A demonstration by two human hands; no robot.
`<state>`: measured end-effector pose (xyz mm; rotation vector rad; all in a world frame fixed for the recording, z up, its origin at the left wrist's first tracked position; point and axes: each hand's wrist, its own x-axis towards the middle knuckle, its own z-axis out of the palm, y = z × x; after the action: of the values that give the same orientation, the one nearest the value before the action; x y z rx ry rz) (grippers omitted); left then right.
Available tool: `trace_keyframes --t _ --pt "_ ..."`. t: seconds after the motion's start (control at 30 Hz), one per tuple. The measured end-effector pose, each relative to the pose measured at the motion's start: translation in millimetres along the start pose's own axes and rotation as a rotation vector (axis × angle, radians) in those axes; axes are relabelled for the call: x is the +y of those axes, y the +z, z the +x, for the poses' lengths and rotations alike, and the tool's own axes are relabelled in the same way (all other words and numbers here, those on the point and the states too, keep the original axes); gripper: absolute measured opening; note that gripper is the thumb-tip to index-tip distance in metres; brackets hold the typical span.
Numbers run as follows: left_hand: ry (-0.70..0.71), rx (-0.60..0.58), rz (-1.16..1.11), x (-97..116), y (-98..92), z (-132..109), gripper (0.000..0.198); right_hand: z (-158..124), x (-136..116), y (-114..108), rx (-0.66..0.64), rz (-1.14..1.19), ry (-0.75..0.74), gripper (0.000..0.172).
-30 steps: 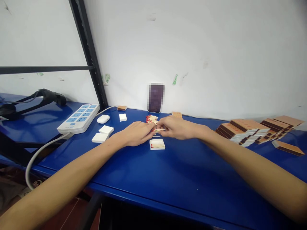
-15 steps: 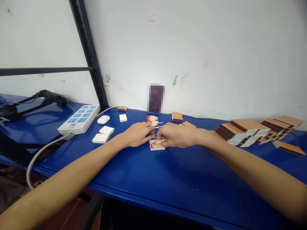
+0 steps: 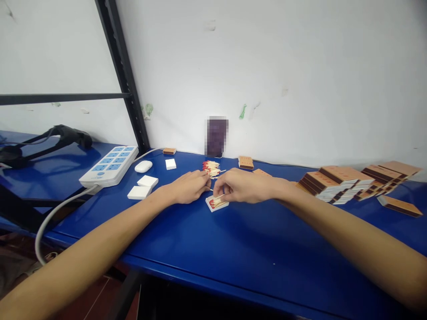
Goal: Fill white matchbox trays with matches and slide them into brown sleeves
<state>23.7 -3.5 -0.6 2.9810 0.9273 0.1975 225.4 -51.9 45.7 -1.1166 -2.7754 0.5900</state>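
A small white matchbox tray (image 3: 213,210), partly filled with red-headed matches (image 3: 216,203), lies slightly turned on the blue table. Over its far right side is my right hand (image 3: 242,186), thumb and fingertips pinched on matches in the tray. My left hand (image 3: 191,187) rests just left of the tray with its fingers curled together. The pale end of a match (image 3: 211,190) sticks out at its fingertips. Behind both hands lies a loose pile of matches (image 3: 211,169), heads mostly to the left.
Stacked matchboxes (image 3: 336,178) stand on the right, with a matchbox sleeve (image 3: 400,206) beside them. Another matchbox (image 3: 246,162) sits near the wall. White trays (image 3: 139,192), a white earphone case (image 3: 143,166) and a power strip (image 3: 111,166) are on the left. A blurred dark phone-like panel (image 3: 216,137) leans against the wall.
The tray has turned a little and shifted slightly left. My left hand has drawn back from its edge, and my right fingers have moved slightly left over the matches.
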Motion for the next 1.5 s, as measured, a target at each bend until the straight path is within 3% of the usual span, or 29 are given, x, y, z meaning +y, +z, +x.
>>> trace_keyframes --t 0.33,0.57,0.73,0.93,1.23,1.4,1.5 --pt "0.079 0.005 -0.102 -7.4 -2.9 -3.2 0.017 -0.7 0.4 -4.6 0.022 0.000 0.006 0.016" --pt "0.045 -0.028 -0.172 -0.3 -11.6 -6.0 0.009 -4.1 4.1 -9.5 -0.100 -0.051 0.083 0.041" --pt "0.041 -0.047 -0.108 0.3 -8.8 -7.0 0.010 -4.0 8.6 -4.7 -0.073 -0.096 0.136 0.035" --pt "0.031 -0.069 -0.066 -2.1 -5.8 -8.6 0.009 -6.1 21.9 -7.1 -0.079 -0.005 0.153 0.060" --pt "0.038 -0.107 0.001 2.3 -13.7 -12.0 0.011 -1.0 26.0 -7.5 -0.129 0.047 0.089 0.032" --pt "-0.005 -0.130 0.039 1.9 -10.9 -13.7 0.013 3.3 30.9 -2.0 -0.121 0.060 0.078 0.031" --pt "0.013 -0.055 -0.010 2.7 -11.7 -13.7 0.010 1.6 30.8 -6.8 -0.136 0.099 0.089 0.035"
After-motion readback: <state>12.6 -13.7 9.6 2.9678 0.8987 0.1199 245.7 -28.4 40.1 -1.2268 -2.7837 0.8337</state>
